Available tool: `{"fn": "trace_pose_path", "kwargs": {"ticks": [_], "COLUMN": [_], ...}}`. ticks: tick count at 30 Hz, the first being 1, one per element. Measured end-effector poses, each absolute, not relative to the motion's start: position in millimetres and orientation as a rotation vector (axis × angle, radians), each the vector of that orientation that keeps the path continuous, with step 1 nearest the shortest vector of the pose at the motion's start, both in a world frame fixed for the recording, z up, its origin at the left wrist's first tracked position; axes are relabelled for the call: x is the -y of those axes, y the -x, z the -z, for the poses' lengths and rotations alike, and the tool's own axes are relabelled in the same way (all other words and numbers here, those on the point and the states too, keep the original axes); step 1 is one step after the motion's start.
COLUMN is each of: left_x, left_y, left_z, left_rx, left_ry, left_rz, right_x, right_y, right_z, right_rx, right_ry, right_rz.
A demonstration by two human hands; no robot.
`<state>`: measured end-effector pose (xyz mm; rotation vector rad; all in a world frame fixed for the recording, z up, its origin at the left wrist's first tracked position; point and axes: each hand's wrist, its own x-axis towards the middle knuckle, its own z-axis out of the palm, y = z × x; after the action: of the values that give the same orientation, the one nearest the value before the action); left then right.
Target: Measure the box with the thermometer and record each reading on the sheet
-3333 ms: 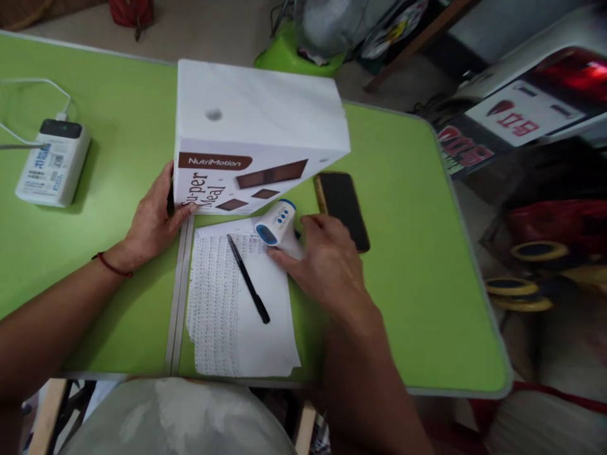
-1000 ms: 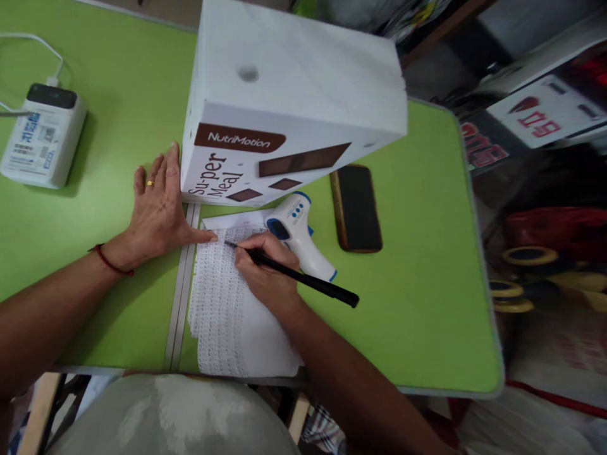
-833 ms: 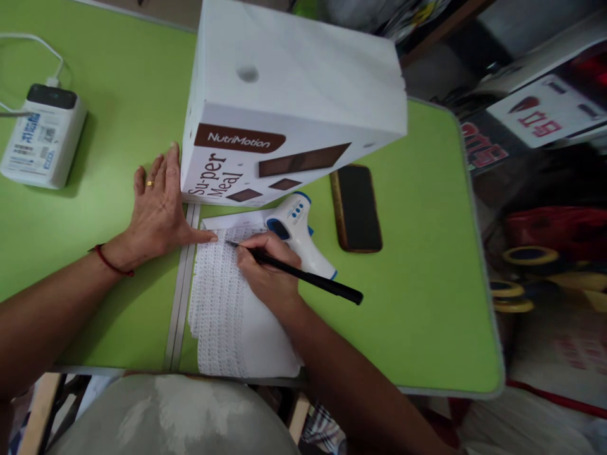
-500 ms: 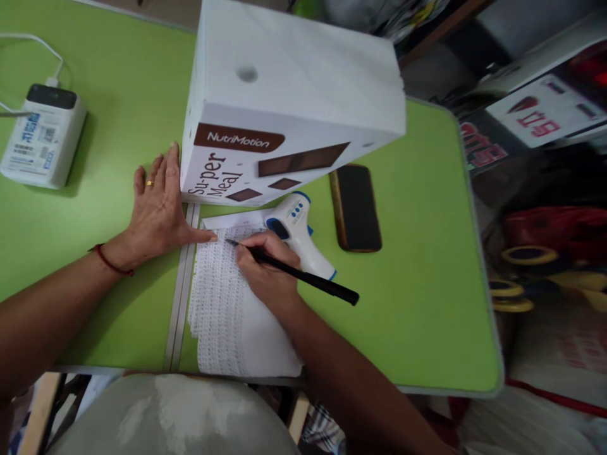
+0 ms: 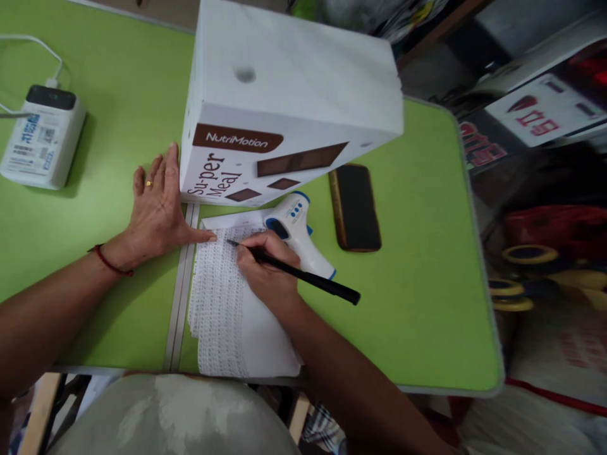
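Observation:
My right hand [image 5: 270,265] is closed around a black pen [image 5: 310,278], its tip at the upper part of a written sheet of paper [image 5: 222,309]. Rows of small handwriting fill the left side of the sheet, while its right side is blank. My left hand [image 5: 159,205] lies flat with fingers spread on the green table, its thumb resting on the paper's upper left edge. Just beyond my right hand lies a white and blue infrared thermometer [image 5: 298,230], partly over the paper. A large white NutriMotion box [image 5: 294,82] stands behind the paper, close to my left fingers.
A phone [image 5: 356,207] with a dark screen lies right of the thermometer. At the far left sits a white power bank [image 5: 42,139] with a white cable plugged in. The green table [image 5: 427,303] has a metal seam left of the paper. Bags and boxes crowd the right side.
The pen has shifted very slightly along the paper in my right hand. My left hand stays in place.

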<state>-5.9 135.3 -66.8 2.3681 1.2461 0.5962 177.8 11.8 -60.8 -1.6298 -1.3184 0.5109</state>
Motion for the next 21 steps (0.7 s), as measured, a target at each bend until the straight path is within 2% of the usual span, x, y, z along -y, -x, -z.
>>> {"fn": "trace_pose_path", "kwargs": {"ticks": [13, 21], "left_x": [-135.2, -134.6], "left_y": [6.2, 4.7], "left_z": [66.0, 63.4], "left_rx": [-1.253, -1.262], "left_ry": [-2.371, -2.353], "left_rz": [-0.581, -0.577], "right_x": [-11.6, -11.4], "right_y": [-178.8, -176.7], "right_z": [53.0, 61.0], "right_rx": [1.287, 1.328], "right_ry": [1.636, 1.588], "right_rz": [-0.573, -0.508]}}
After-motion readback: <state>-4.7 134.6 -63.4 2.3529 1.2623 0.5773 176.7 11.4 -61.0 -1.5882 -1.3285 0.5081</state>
